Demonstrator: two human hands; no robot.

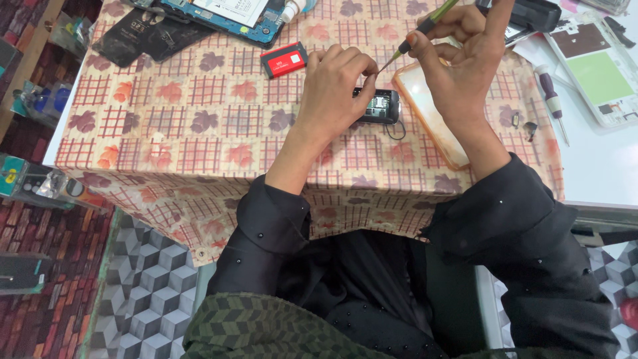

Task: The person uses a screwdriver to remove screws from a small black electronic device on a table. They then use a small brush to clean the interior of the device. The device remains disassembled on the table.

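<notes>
My left hand (337, 90) presses down on a small black opened phone (380, 108) lying on the patterned tablecloth, fingers curled over its left end. My right hand (462, 63) holds a thin green-handled screwdriver (420, 31), its metal tip angled down toward my left fingertips above the phone. A clear orange-tinted phone case (428, 116) lies under my right wrist, just right of the phone.
A red battery (284, 60) lies left of my left hand. At the table's far edge lie black back covers (143, 36) and a blue opened device (229, 16). A purple-handled screwdriver (551, 100) and a white phone frame (598, 73) sit at right. Patterned tablecloth (166, 126).
</notes>
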